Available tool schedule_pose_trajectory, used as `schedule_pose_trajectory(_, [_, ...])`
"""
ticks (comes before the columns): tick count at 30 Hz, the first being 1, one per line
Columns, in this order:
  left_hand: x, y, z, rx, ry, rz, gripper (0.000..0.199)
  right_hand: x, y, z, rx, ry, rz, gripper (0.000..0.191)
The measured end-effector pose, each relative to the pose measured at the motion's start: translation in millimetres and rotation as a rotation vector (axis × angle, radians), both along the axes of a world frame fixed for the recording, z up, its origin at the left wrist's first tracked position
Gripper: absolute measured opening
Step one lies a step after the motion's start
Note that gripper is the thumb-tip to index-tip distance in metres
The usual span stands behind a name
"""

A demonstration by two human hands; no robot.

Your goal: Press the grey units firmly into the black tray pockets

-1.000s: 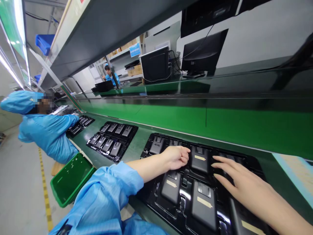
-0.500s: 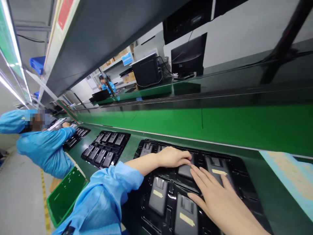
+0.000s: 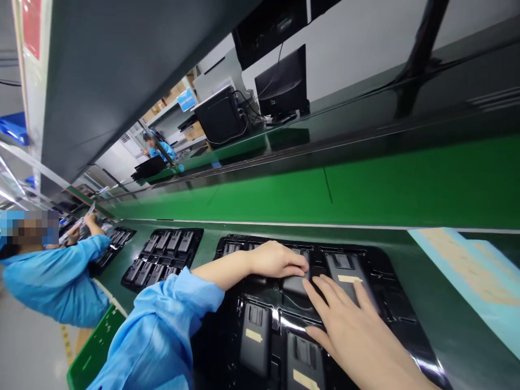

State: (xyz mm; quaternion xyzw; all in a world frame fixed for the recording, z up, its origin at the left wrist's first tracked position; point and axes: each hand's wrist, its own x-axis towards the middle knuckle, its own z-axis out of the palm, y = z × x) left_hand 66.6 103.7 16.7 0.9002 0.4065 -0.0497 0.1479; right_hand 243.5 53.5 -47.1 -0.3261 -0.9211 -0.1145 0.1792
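My left hand (image 3: 278, 261) reaches over a black plastic tray (image 3: 388, 271). Its fingers are bent and pressed together at the upper part of a dark grey box-shaped device (image 3: 296, 286); what they pinch, if anything, is hidden. My right hand (image 3: 349, 319) has its fingers stretched out, the fingertips close to the left hand and resting by the same device. Under the right fingers, partly covered, lies another device (image 3: 345, 265) with a pale yellow tape strip (image 3: 349, 279). Two more taped devices, one at the front left (image 3: 255, 352) and one at the front middle (image 3: 304, 365), sit in their tray pockets.
Light blue sheets with tan strips (image 3: 467, 265) lie at the right. Another tray of devices (image 3: 142, 257) stands to the left, near a co-worker in blue (image 3: 52, 276). A green bin (image 3: 91, 352) is at lower left. A monitor (image 3: 282, 84) stands behind the green ledge.
The view has shifted, so the scene sits further left in it. Both my hands stay over the same device. The co-worker's hand has risen.
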Motion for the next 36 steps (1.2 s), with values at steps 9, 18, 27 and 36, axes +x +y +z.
schedule_pose_trajectory(9, [7.2,11.5,10.2,-0.039,0.037,-0.046,0.011,-0.4,-4.9,11.3,-0.037,-0.005,-0.034,0.040])
schedule_pose_trajectory(18, [6.4,19.4,19.3,-0.189,-0.035,-0.020,0.006,-0.1,-1.9,-0.9,0.048,0.059,0.012,0.040])
schedule_pose_trajectory(27, [8.6,21.1,25.0,-0.255,-0.067,-0.013,0.014,-1.5,-2.5,6.1,-0.030,0.110,-0.026,0.034])
schedule_pose_trajectory(36, [10.3,19.9,15.9,-0.186,-0.092,-0.087,0.017,-3.5,-2.6,2.8,0.001,0.182,-0.040,0.032])
